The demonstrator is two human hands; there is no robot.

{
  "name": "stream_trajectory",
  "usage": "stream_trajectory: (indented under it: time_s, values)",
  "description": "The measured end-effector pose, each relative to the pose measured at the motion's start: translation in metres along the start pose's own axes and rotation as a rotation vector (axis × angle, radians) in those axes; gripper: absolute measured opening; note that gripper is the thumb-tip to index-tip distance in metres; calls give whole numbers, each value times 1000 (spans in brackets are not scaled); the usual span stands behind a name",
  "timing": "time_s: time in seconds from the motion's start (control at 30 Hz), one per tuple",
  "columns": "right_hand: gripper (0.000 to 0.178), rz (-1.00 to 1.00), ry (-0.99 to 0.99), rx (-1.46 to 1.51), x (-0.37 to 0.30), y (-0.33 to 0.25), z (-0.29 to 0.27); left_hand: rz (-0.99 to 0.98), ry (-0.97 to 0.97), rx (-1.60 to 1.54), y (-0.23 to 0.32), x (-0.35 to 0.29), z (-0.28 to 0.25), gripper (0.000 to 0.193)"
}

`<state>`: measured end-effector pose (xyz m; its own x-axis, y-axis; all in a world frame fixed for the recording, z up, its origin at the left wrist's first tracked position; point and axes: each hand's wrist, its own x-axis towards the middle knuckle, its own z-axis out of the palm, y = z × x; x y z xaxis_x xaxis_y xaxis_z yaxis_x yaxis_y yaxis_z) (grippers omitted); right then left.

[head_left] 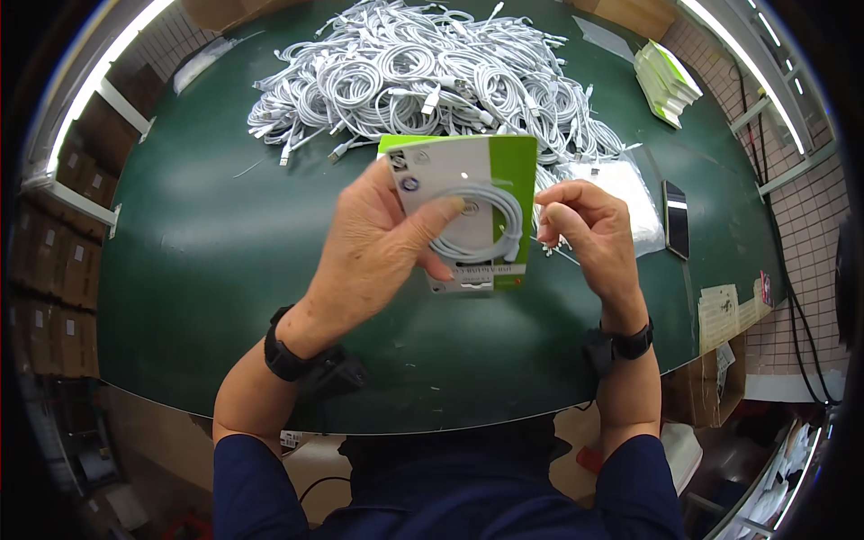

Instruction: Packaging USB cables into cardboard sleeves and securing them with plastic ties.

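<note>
My left hand holds up a green and white packaging card above the middle of the table. A coiled pale cable lies against its front, and my left thumb presses across the coil. Whether clear film covers the cable, I cannot tell. Just right of the card's edge is my right hand, its fingers curled in toward the thumb; anything between the fingertips is hidden or too small to make out. Behind the card rises a large heap of coiled white cables with metal plugs.
A stack of clear plastic bags lies beyond my right hand, with a dark phone beside it. Folded green and white cards stand at the far right of the dark green table. Cardboard boxes line the left.
</note>
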<state>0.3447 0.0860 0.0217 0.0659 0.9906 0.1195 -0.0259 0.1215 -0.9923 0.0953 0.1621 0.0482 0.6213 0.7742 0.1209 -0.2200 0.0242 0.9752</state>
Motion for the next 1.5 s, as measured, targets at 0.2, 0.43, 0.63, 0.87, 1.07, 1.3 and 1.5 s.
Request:
stream_trajectory:
  time_s: [0.2, 0.43, 0.63, 0.87, 1.07, 1.3, 1.5]
  values:
    - [16, -142, -204, -873, 7, 15, -17, 200, 155, 80, 15, 1, -15, 30]
    - [17, -246, -174, -1192, 2, 26, -20, 249, 216, 90, 14, 1, -16, 30]
    - [14, 36, -190, -1322, 4, 21, -25, 240, 215, 90, 11, 2, -14, 32]
    - [12, -101, -114, -1307, 2, 20, -22, 240, 185, 60, 12, -1, -9, 33]
    - [9, -15, 0, -1099, 0, 1, -27, 336, 231, 64, 19, -10, -1, 32]
    - [7, -141, 258, -403, 5, 6, -21, 598, 167, 297, 7, -9, -8, 25]
    - [10, 64, 158, 351, 2, 11, -5, 752, 105, 623, -5, 4, -14, 25]
